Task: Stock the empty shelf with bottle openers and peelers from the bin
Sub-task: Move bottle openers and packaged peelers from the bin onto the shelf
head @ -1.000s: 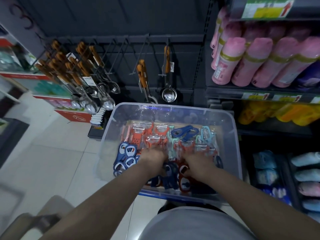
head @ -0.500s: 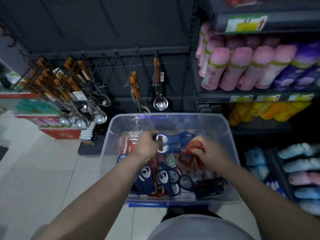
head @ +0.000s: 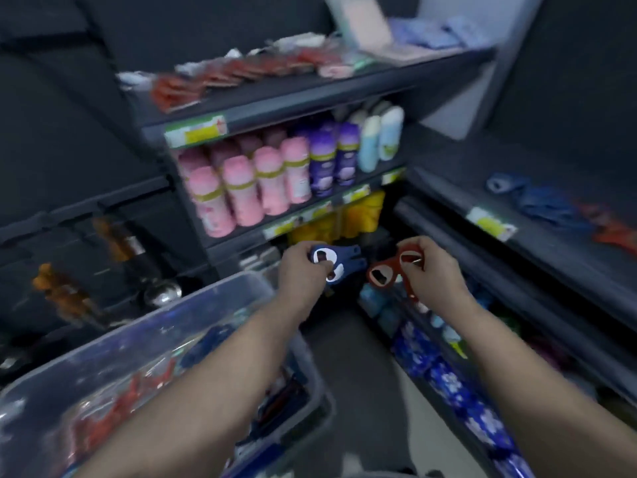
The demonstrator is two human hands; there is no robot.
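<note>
Head view, tilted and motion-blurred. The left hand [head: 303, 270] is curled round a small bunch of blue bottle openers [head: 339, 258]. These are flat, dark-blue plastic bodies with pale-rimmed openings, and their handles point away from the palm. The right hand [head: 432, 270] pinches red bottle openers [head: 381, 277] of the same shape, with one ring-shaped head hanging toward the blue bunch. The two bunches lie close beside each other.

Both are held in the air just beyond the far right corner of the clear plastic bin [head: 220, 288], above the grey floor [head: 362, 374]. Inside the bin, more red and blue pieces show through the wall, too blurred to tell apart.

Right of the bin, across the aisle, a dark shelf [head: 458, 181] carries a loose heap of blue openers [head: 548, 203] with red openers [head: 613, 232] beside it. Both heaps lie behind a yellow-green price tag [head: 491, 220] on the shelf's front edge, and that edge lies between the right hand and the heaps.

Beyond the bin, a second shelving unit holds pink cylindrical packs [head: 241, 191], purple packs [head: 327, 160] and pale blue-and-white packs [head: 381, 136]. Yellow goods [head: 344, 219] sit below them and red packets [head: 206, 77] on the top board.

Left of the bin, orange-handled utensils [head: 58, 291] and a steel ladle bowl [head: 162, 293] hang on a dark panel. Low to the right of the bin, blue flowered packs [head: 448, 374] fill the bottom shelf beside the right forearm.
</note>
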